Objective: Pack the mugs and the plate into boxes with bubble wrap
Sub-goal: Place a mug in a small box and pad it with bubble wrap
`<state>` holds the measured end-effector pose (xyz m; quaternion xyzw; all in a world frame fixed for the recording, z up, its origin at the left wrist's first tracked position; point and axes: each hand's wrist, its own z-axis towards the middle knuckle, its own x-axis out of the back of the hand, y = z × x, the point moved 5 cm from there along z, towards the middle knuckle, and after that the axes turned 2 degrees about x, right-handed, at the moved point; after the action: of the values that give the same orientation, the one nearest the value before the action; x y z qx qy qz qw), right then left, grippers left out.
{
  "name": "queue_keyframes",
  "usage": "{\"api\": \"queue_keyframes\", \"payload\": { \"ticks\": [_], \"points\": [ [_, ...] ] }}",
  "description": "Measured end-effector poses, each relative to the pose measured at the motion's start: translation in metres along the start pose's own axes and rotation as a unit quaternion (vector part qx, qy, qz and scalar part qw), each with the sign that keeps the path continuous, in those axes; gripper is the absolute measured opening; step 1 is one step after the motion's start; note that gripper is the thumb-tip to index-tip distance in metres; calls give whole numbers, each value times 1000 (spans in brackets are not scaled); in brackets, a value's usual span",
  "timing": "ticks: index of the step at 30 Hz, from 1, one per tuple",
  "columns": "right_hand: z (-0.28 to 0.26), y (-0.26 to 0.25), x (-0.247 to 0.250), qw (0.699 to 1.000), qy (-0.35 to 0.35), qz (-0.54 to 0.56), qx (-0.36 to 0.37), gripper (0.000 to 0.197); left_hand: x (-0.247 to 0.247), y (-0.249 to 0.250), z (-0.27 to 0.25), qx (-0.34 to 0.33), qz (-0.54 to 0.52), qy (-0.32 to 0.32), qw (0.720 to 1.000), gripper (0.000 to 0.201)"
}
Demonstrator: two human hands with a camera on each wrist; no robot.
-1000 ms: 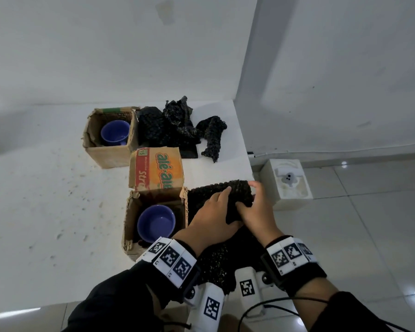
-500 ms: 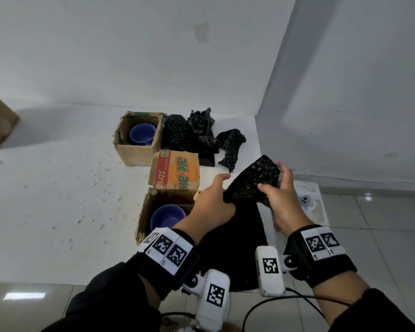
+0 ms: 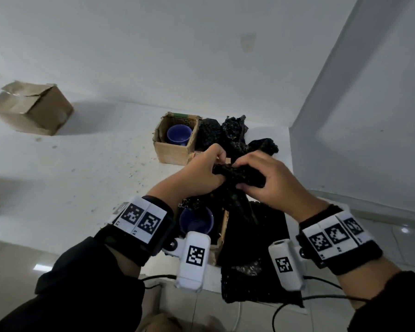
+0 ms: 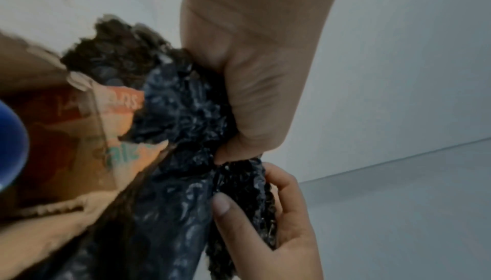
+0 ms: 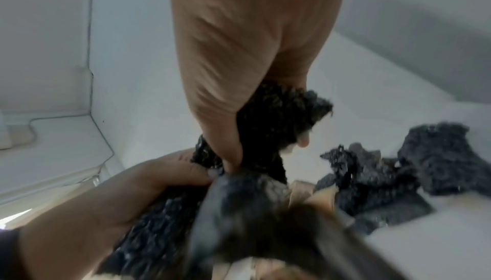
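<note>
Raised together above the surface's [image 3: 82, 188] near right corner, the left hand [image 3: 197, 173] and right hand [image 3: 271, 180] both clench the bunched top of a black bubble wrap sheet [image 3: 240, 176] hanging beside the near box [image 3: 222, 233] holding a blue mug [image 3: 197, 221], with another boxed mug [image 3: 179, 134] farther back.

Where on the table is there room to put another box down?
The bare stretch of white table between the closed brown box at the far left and the open box with a blue mug. The right end is crowded: black bubble wrap, both hands, another boxed mug.
</note>
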<state>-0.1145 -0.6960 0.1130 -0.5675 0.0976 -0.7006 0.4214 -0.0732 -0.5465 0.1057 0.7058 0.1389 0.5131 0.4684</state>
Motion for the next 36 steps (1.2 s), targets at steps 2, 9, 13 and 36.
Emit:
{"api": "queue_keyframes", "payload": {
  "ticks": [2, 9, 13, 36],
  "points": [
    [7, 0, -20, 1000, 24, 8, 9, 29, 7, -12, -7, 4, 9, 13, 1000, 33],
    [19, -7, -46, 983, 172, 56, -19, 26, 21, -47, -31, 79, 125, 74, 986, 39],
    [17, -14, -49, 985, 166, 35, -34, 21, 23, -50, -33, 84, 40, 71, 993, 31],
    [-4, -12, -26, 964, 196, -49, -173, 35, 37, -70, -39, 115, 50, 62, 990, 22]
  ]
}}
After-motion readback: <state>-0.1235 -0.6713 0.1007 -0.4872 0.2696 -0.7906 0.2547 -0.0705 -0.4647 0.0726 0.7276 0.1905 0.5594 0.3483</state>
